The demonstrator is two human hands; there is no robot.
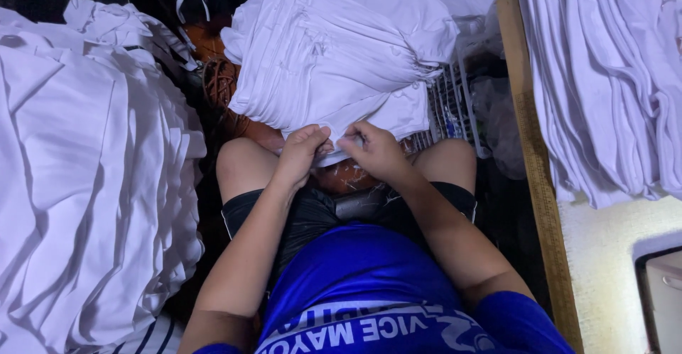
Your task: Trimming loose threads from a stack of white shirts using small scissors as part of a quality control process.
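Observation:
A thick stack of folded white garments [334, 48] lies in front of my knees. My left hand [302, 151] pinches the near edge of the bottom white garment [394, 116] of that stack. My right hand [373, 149] grips the same edge right beside it, fingers closed on the cloth. Both hands meet between my bare knees, above my black shorts and blue shirt.
A large heap of white garments [85, 183] fills the left side. Another white pile [611, 77] rests on a table at the right, behind a wooden edge [536, 176]. A wire basket [451, 105] and clear plastic bags [497, 120] sit beyond my right knee. A brown woven object [219, 84] lies at centre left.

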